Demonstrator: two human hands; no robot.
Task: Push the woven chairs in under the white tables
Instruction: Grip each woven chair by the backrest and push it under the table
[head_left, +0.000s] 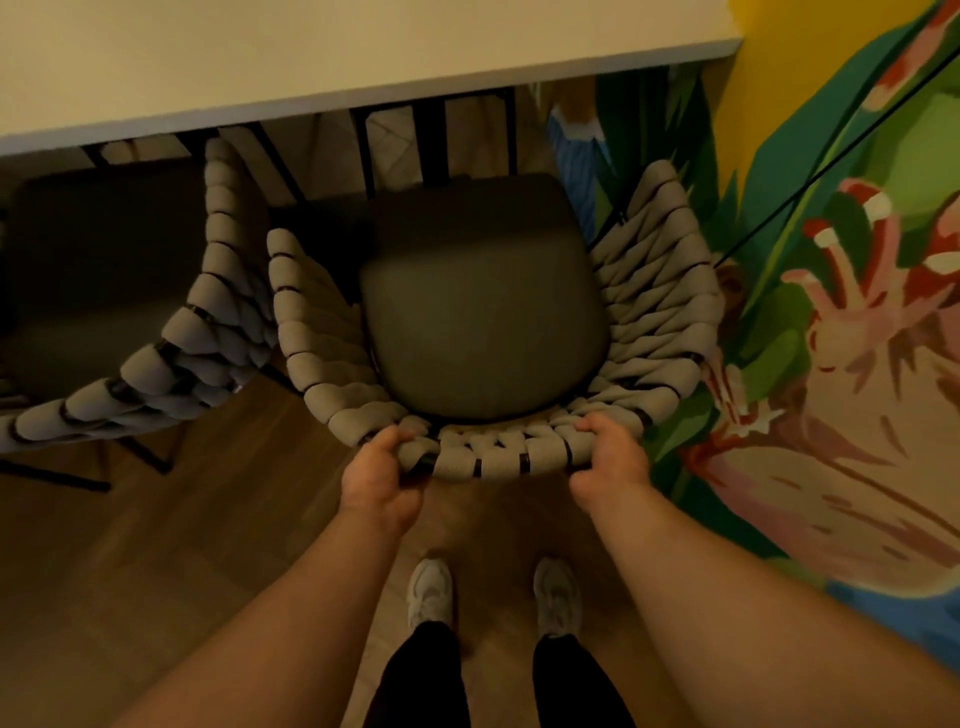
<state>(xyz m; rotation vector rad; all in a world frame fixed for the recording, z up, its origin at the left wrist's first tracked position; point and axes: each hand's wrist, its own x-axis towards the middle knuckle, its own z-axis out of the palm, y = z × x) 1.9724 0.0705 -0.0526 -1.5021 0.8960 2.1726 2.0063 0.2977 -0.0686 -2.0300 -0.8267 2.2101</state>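
Head view, looking steeply down. At centre of the frame, a woven chair (498, 332) with thick grey rope wrapped around a dark frame and a dark seat cushion (483, 312). Front part of the cushion just under the near edge of the white surface (311, 57), which fills the upper left and upper middle of the frame; rear part of the seat and the curved backrest out in the open, toward the lower middle. Left hand (382, 480) on the top rail of the backrest at its left end, grip closed around the rope, thumb on top. Right hand (610, 454) on the same rail at its right end, grip also closed around it, fingers curled over the edge. Both forearms reaching up from the bottom corners of the frame. At left of the frame, a second woven chair (156, 332), its arm just beside the arm of the first one, its dark seat mostly under the surface. At right, a painted wall (841, 312) with green leaves and pink shapes on yellow, close to the right arm of the held chair. At bottom centre, two white shoes (493, 592) and dark trouser legs on a wooden floor (156, 545).
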